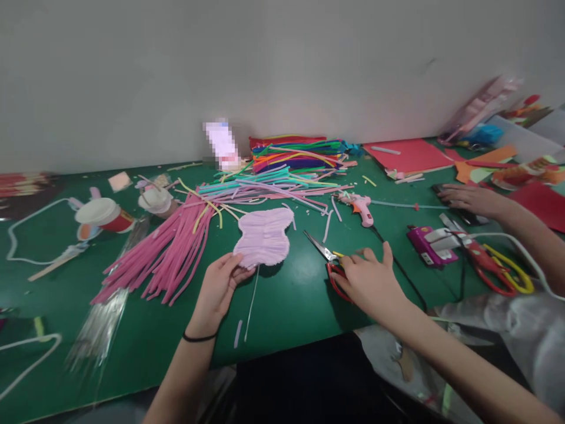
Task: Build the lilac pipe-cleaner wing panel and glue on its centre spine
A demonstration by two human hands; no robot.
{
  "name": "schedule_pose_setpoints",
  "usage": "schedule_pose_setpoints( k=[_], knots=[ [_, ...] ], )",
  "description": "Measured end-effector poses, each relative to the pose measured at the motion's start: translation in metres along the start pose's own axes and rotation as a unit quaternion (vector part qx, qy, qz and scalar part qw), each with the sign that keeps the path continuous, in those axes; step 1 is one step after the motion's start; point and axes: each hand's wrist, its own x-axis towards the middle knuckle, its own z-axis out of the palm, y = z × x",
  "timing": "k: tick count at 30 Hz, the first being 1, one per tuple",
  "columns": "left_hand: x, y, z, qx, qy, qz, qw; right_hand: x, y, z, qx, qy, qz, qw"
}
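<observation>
My left hand pinches the lower edge of a pale lilac butterfly-shaped piece made of pipe cleaners, with a thin wire stem hanging from it over the green table. My right hand rests on the red handles of a pair of scissors, fingers curled over them; the blades point up and left toward the lilac piece.
A heap of pink pipe cleaners lies left, mixed colours at the back. A pink glue gun, a purple tool, red-and-yellow scissors and red paper sit right. Another person's hand rests far right. Cups stand left.
</observation>
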Motion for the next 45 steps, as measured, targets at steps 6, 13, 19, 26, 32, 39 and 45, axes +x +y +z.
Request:
schedule_pose_setpoints(
  k=[6, 13, 19, 26, 32, 39, 45],
  knots=[
    [-0.023, 0.004, 0.018, -0.007, 0.002, 0.029, 1.0, 0.03, -0.051, 0.018, 0.628, -0.119, -0.014, 0.769],
    [-0.004, 0.017, 0.032, 0.093, -0.07, 0.093, 0.989, 0.085, -0.085, 0.032, 0.872, -0.051, 0.058, 0.483],
    [0.032, 0.016, 0.033, 0.161, -0.128, 0.11, 0.972, 0.119, -0.081, 0.028, 0.891, -0.033, 0.105, 0.441],
    [0.037, 0.002, 0.033, 0.168, -0.048, 0.136, 0.975, 0.124, -0.086, 0.055, 0.868, -0.05, 0.08, 0.487],
    [0.037, 0.0, 0.03, 0.173, -0.051, 0.12, 0.976, 0.121, -0.081, 0.055, 0.846, -0.044, 0.068, 0.527],
    [0.041, -0.003, 0.023, 0.162, -0.096, 0.12, 0.975, 0.12, -0.078, 0.054, 0.821, -0.023, 0.058, 0.567],
    [0.041, -0.004, 0.024, 0.165, -0.088, 0.121, 0.975, 0.12, -0.076, 0.054, 0.784, 0.012, 0.031, 0.62]
  ],
)
